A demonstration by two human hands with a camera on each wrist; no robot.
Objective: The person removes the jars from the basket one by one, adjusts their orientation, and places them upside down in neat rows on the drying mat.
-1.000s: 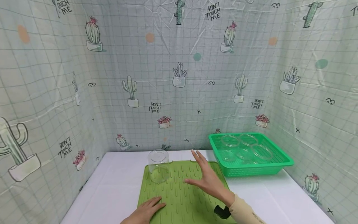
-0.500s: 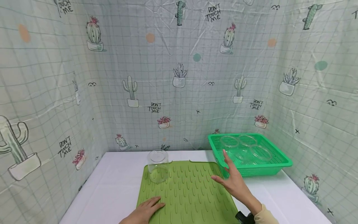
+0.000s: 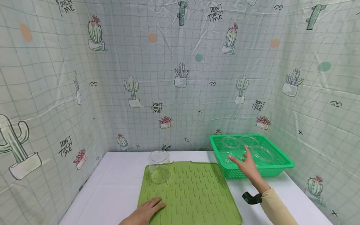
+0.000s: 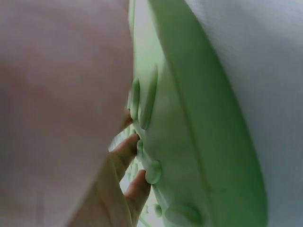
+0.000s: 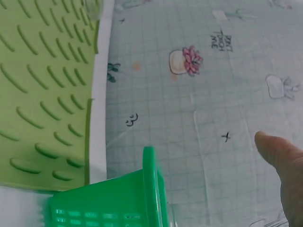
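A clear glass (image 3: 159, 167) stands on the far left corner of the green ridged mat (image 3: 194, 193). My left hand (image 3: 145, 211) rests on the mat's near left edge; in the left wrist view its fingertips (image 4: 138, 189) touch the ridges. My right hand (image 3: 248, 165) is in front of and over the near side of the green basket (image 3: 247, 172), thumb and fingers spread, holding nothing. Inside the basket are several clear glasses (image 3: 262, 153), their round rims facing up. The right wrist view shows only part of the thumb (image 5: 277, 151) beside the basket.
A white cloth (image 3: 98, 193) covers the table under the mat and basket. Fabric walls printed with cacti (image 3: 180, 109) enclose the table at the back and both sides. A black wrist camera (image 3: 252, 198) sticks out from my right wrist.
My right hand has moved right, from above the middle of the mat to the basket, its fingers still spread. The left hand and the glass on the mat stay put.
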